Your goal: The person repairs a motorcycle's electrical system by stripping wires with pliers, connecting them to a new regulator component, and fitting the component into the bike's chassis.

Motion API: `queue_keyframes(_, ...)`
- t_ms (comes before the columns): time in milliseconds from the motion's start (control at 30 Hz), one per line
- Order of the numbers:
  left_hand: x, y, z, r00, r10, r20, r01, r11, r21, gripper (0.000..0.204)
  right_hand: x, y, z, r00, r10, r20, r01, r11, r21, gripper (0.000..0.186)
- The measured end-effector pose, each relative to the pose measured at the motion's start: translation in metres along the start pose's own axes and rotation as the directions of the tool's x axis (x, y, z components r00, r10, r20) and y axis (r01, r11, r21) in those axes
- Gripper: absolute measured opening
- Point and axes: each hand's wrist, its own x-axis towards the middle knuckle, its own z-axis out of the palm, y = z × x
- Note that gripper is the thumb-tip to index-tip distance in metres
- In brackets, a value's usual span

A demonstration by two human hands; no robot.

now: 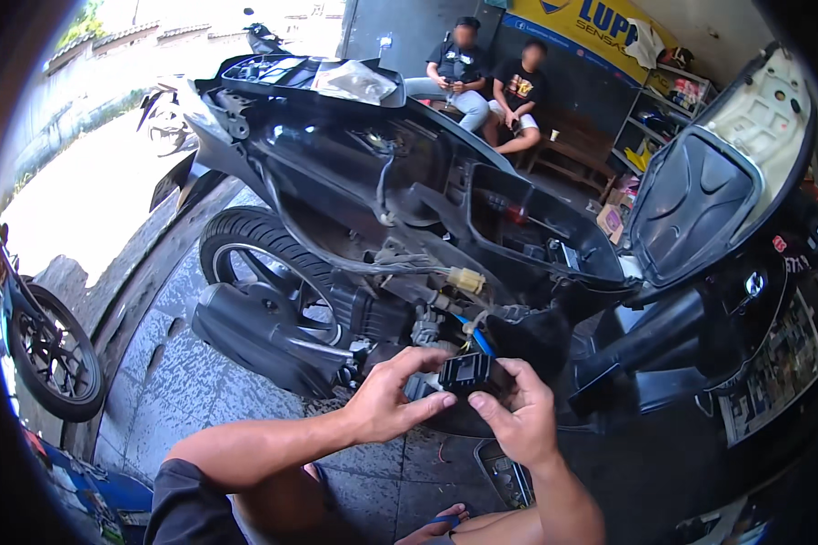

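Note:
A small black finned block (468, 372), which looks like a regulator-rectifier, is held up between both hands in front of a stripped scooter (354, 173). My left hand (400, 395) pinches its left side between thumb and fingers. From the right, my right hand (518, 409) grips its other side, with the fingertips partly hidden behind it. Just beyond the block are a slim blue piece (480, 338) and thin wires. A cream connector (466, 279) sits at the end of a wire bundle on the scooter's frame.
The scooter's seat (700, 191) stands raised at the right above the open storage box (527, 218). A tool tray (504, 474) lies on the floor below my right hand. Two people sit on a bench (568, 154) at the back. Another motorbike's wheel (59, 354) is at far left.

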Motion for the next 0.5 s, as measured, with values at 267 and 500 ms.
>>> queue_keyframes(267, 0.007, 0.0, 0.003, 0.997, -0.076, 0.022, 0.078, 0.989, -0.123, 0.048, 0.007, -0.007, 0.003, 0.997, 0.073, 0.015, -0.074, 0.983, 0.169, 0.041)
queue_keyframes(500, 0.003, -0.009, 0.007, 0.98, -0.196, 0.02, 0.194, 0.94, -0.282, 0.041, 0.01, -0.015, 0.009, 0.996, 0.054, -0.067, -0.052, 0.998, 0.04, 0.046)
